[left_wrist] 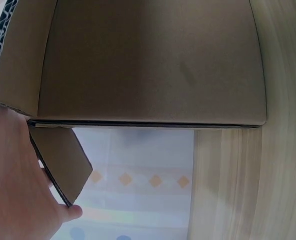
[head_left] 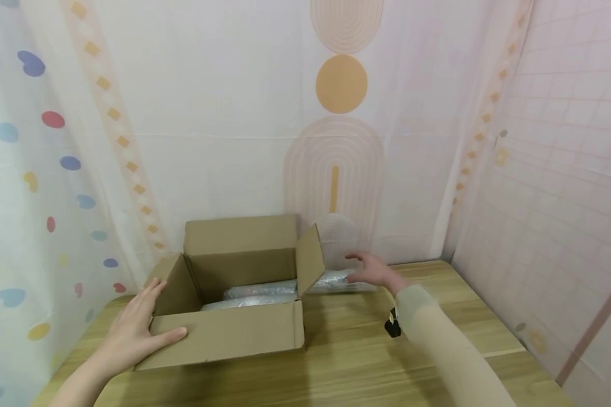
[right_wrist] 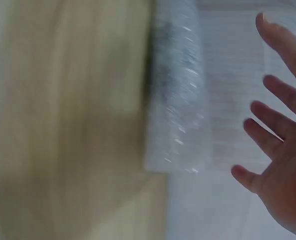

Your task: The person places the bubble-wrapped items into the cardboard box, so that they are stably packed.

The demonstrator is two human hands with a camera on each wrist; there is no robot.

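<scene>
Resting flat, fingers spread, your left hand point(head_left: 132, 333) steadies the open brown cardboard box point(head_left: 234, 333); right hand point(head_left: 371, 270), open, hovers near the clear bubble-wrap roll point(head_left: 331, 279) — prob. light, squashy, slippery; grip mid-roll.

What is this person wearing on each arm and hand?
Both hands are bare: no gloves or rings show. The left hand and its forearm are uncovered. The right hand comes out of a long, pale beige sleeve, with a small black device at the cuff.
</scene>
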